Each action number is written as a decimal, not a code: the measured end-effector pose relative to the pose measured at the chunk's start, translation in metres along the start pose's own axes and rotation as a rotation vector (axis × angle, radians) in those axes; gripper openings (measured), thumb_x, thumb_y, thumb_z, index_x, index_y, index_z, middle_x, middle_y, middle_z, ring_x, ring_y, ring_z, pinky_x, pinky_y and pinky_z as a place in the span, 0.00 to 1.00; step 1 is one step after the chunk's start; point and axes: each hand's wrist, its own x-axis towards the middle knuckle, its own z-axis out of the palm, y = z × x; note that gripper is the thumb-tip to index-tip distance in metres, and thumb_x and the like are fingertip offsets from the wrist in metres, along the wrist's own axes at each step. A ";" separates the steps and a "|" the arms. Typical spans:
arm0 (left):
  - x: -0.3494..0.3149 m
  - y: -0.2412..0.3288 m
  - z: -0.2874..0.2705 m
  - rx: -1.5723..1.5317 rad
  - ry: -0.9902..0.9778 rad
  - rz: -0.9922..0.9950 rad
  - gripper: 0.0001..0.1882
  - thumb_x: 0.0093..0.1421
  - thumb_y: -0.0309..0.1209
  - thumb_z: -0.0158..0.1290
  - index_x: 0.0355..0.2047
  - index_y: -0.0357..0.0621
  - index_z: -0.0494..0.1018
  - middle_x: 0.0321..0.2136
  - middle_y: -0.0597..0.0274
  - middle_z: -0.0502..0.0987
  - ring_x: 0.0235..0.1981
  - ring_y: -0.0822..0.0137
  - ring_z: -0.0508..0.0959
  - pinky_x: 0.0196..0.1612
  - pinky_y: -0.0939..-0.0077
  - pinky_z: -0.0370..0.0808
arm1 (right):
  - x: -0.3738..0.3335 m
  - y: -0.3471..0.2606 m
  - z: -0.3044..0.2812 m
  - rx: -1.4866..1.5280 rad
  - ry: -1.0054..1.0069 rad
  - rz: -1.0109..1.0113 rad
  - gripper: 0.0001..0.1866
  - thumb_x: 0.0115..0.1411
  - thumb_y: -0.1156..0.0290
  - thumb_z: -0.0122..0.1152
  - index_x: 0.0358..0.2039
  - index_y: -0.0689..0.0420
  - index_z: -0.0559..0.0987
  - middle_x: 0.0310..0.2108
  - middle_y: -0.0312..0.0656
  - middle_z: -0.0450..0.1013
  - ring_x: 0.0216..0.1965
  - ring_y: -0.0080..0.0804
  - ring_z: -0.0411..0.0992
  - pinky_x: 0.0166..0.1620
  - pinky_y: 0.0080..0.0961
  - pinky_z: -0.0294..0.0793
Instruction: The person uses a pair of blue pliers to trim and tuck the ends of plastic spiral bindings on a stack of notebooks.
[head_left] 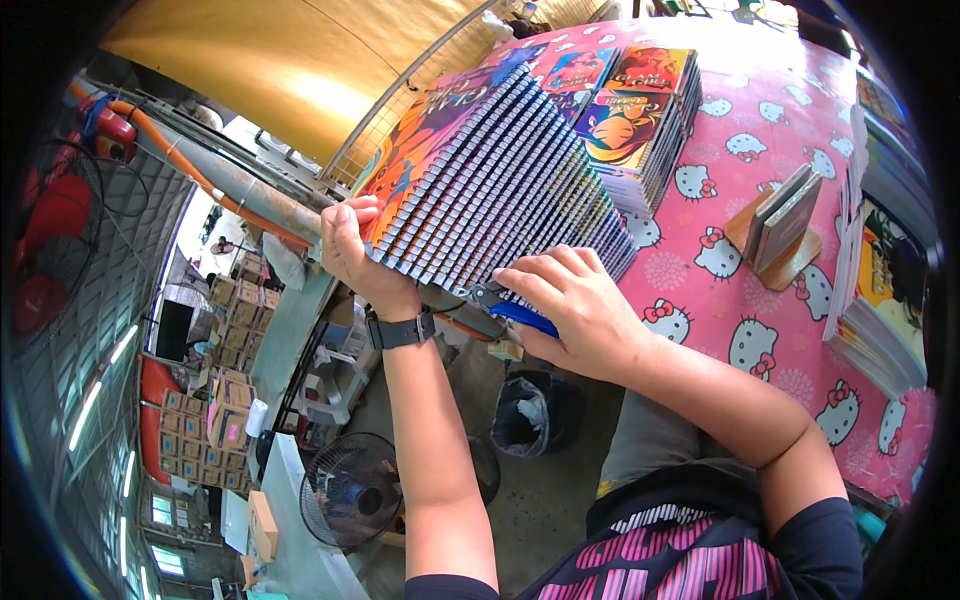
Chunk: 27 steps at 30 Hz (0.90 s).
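A large stack of wire-bound notebooks (500,185) lies with its rows of spiral bindings facing me and its bright orange and purple cover to the left. At its near left corner, my left hand (360,255) has its fingers curled against the edge; a dark watch is on that wrist. My right hand (575,305) is closed around blue-handled pliers (530,318). Their dark jaws are at the lower ends of the bindings, close to the stack's near corner. What the jaws touch is too small to make out.
A pink patterned tablecloth (745,285) covers the table. Smaller stacked books (635,125) stand behind the notebooks. A wooden stand (780,235) and more stacked books (880,300) are to the right. Below are a black bin (535,420) and a fan (350,490).
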 end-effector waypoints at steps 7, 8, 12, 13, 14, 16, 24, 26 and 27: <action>0.000 0.001 0.001 0.018 -0.001 0.016 0.18 0.62 0.35 0.38 0.19 0.37 0.65 0.25 0.55 0.72 0.32 0.65 0.71 0.42 0.70 0.67 | -0.004 0.004 0.001 0.105 -0.018 0.032 0.24 0.45 0.73 0.64 0.47 0.57 0.74 0.39 0.42 0.73 0.41 0.38 0.70 0.45 0.32 0.67; 0.000 0.001 0.001 0.026 0.000 0.019 0.18 0.62 0.35 0.38 0.19 0.37 0.65 0.25 0.55 0.72 0.32 0.65 0.71 0.42 0.70 0.67 | -0.005 0.008 0.003 0.235 -0.035 0.073 0.22 0.47 0.73 0.63 0.46 0.57 0.75 0.37 0.42 0.73 0.38 0.38 0.71 0.43 0.32 0.69; -0.002 0.002 0.001 0.073 -0.009 0.031 0.18 0.62 0.35 0.38 0.19 0.37 0.65 0.25 0.55 0.72 0.32 0.64 0.71 0.42 0.69 0.67 | 0.003 0.015 -0.005 1.435 -0.454 0.840 0.16 0.60 0.69 0.53 0.45 0.66 0.74 0.34 0.41 0.76 0.32 0.25 0.74 0.38 0.22 0.75; -0.001 0.002 -0.001 0.101 -0.017 0.040 0.18 0.63 0.36 0.38 0.19 0.37 0.65 0.25 0.55 0.72 0.32 0.64 0.71 0.42 0.69 0.67 | 0.004 0.017 -0.006 1.588 -0.479 0.895 0.17 0.61 0.68 0.53 0.45 0.67 0.73 0.34 0.41 0.76 0.34 0.24 0.75 0.39 0.21 0.75; 0.000 0.002 -0.001 0.129 -0.025 0.049 0.19 0.63 0.36 0.38 0.19 0.37 0.65 0.25 0.55 0.72 0.32 0.64 0.71 0.42 0.69 0.67 | 0.001 0.016 -0.001 1.383 -0.443 0.799 0.17 0.61 0.68 0.53 0.47 0.66 0.72 0.36 0.43 0.76 0.35 0.26 0.75 0.39 0.23 0.75; 0.001 0.002 -0.001 0.121 -0.018 0.043 0.19 0.63 0.36 0.38 0.19 0.37 0.65 0.25 0.55 0.72 0.31 0.64 0.71 0.42 0.69 0.67 | -0.003 0.002 -0.002 0.712 -0.302 0.440 0.19 0.58 0.69 0.55 0.49 0.62 0.71 0.38 0.46 0.74 0.39 0.34 0.74 0.43 0.32 0.73; 0.000 -0.001 0.000 0.056 -0.004 0.000 0.18 0.62 0.35 0.37 0.20 0.37 0.64 0.25 0.54 0.73 0.30 0.64 0.71 0.44 0.66 0.69 | -0.010 0.012 0.005 0.025 -0.011 -0.018 0.25 0.47 0.72 0.63 0.49 0.59 0.73 0.37 0.41 0.73 0.38 0.37 0.70 0.44 0.33 0.69; 0.001 0.001 0.001 0.046 0.001 -0.005 0.18 0.63 0.35 0.37 0.20 0.37 0.64 0.25 0.54 0.73 0.30 0.64 0.71 0.43 0.67 0.69 | -0.008 0.017 0.005 0.446 -0.168 0.233 0.23 0.49 0.71 0.63 0.48 0.60 0.73 0.38 0.41 0.74 0.37 0.34 0.71 0.43 0.32 0.70; 0.001 0.001 0.001 0.049 0.003 -0.010 0.18 0.63 0.35 0.37 0.20 0.37 0.64 0.25 0.54 0.73 0.30 0.64 0.71 0.43 0.67 0.69 | -0.007 0.018 0.002 0.823 -0.311 0.491 0.22 0.51 0.70 0.63 0.47 0.60 0.73 0.38 0.42 0.74 0.37 0.32 0.72 0.43 0.30 0.70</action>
